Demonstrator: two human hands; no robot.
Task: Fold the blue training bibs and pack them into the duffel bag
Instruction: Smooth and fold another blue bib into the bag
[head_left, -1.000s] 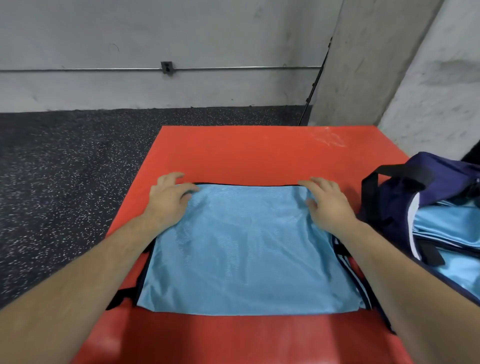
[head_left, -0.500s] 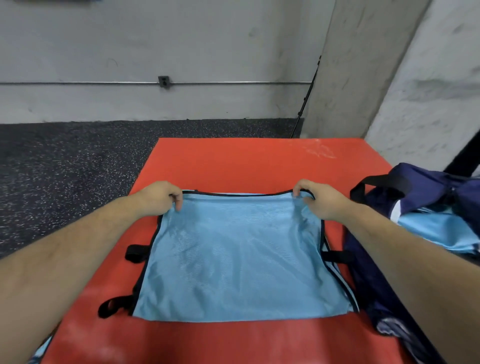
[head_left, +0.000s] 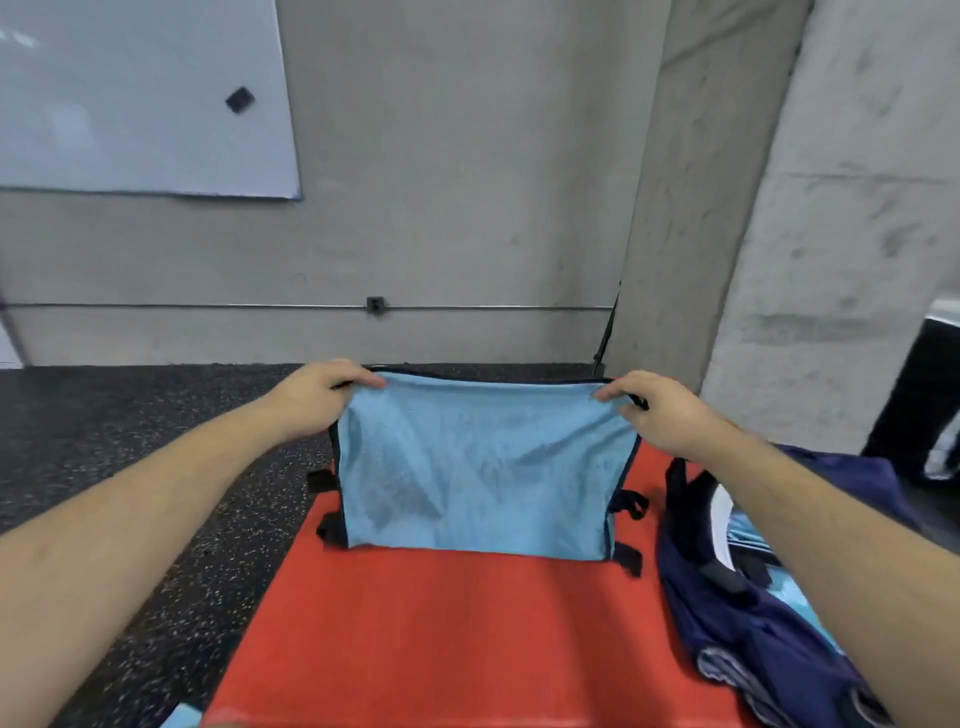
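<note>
Bib look: the bib (head_left: 483, 467) is light blue mesh with dark trim along its top and side edges. Short black strap loops stick out at both sides. The cloth shows soft creases.
Bib place: it hangs between the two hands over the far part of the red mat (head_left: 441, 634). Whether its lower edge touches the mat cannot be told.
Bib axis: it is wider than tall, with the long axis running left to right. The top edge is nearly level and the broad face is turned toward the camera.
Left hand: the left hand (head_left: 317, 395) pinches the top left corner, fingers curled over the edge.
Right hand: the right hand (head_left: 660, 410) pinches the top right corner the same way.
Bag: the navy bag (head_left: 769, 639) lies open just right of the mat, with light blue cloth showing inside.
</note>
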